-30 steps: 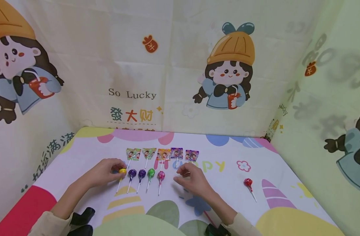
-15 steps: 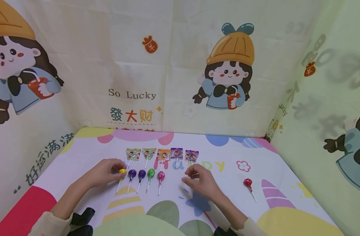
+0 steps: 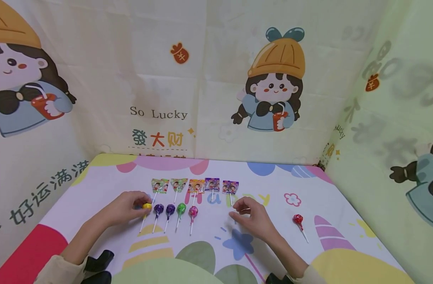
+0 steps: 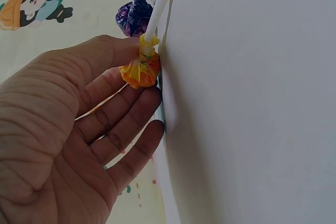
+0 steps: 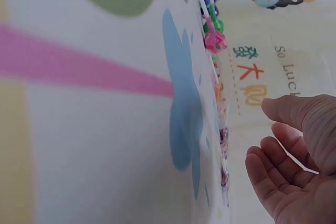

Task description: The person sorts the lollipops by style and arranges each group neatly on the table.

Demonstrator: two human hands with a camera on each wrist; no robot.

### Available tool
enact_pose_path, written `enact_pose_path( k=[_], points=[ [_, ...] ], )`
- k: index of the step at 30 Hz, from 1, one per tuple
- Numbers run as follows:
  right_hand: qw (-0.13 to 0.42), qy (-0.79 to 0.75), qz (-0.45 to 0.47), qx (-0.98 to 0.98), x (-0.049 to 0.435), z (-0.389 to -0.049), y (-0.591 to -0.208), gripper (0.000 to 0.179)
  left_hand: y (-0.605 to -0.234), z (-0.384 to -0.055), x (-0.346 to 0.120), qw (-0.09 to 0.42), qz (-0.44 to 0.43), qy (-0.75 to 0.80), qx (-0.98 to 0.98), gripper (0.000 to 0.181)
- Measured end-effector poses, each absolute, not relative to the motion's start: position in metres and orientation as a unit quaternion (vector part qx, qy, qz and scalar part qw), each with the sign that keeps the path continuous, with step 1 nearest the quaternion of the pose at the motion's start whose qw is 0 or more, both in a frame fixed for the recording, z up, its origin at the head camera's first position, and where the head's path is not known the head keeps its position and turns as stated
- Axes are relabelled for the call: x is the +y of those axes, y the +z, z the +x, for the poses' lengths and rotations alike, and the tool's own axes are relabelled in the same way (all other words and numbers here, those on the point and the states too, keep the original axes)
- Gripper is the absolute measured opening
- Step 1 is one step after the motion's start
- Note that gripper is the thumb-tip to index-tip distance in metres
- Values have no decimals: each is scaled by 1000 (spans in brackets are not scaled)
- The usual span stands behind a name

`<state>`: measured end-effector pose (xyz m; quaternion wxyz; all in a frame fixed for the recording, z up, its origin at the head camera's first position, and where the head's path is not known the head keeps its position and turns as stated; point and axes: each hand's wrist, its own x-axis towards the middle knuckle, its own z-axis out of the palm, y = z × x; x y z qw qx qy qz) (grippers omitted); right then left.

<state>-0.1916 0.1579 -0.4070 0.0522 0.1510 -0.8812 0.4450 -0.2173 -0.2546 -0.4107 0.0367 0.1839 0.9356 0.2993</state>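
Note:
My left hand (image 3: 125,207) pinches a yellow lollipop (image 3: 147,206) at the left end of the near row. In the left wrist view, the thumb lies at the neck of its yellow-orange wrapper (image 4: 140,72), with the white stick pointing away. To its right lie two purple lollipops (image 3: 170,209), a green one (image 3: 181,209) and a pink one (image 3: 193,212). My right hand (image 3: 253,217) hovers over the table to the right of that row, fingers loosely bent and holding nothing. A red lollipop (image 3: 298,220) lies farther right, apart from the hand.
Behind the near row is a second row of flat-wrapped lollipops: green packets (image 3: 179,184), an orange one (image 3: 196,185) and purple ones (image 3: 230,187). A patterned cloth covers the table (image 3: 273,244). Printed curtains (image 3: 216,79) rise behind and at both sides.
My right hand has moved steadily to the right, away from the pink lollipop. The left hand has stayed at the yellow lollipop, and the lollipops lie as before.

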Motion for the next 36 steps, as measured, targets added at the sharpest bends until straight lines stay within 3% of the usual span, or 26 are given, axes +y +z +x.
enact_pose_path(
  k=[18,36],
  points=[
    [31,447,118,-886,189,-192,-409,34,-413,-217,-256,32,187,299,935,20],
    [62,428,105,-895,212,-195,-403,37,-411,-218,-256,37,185,304,934,21]
  ],
)
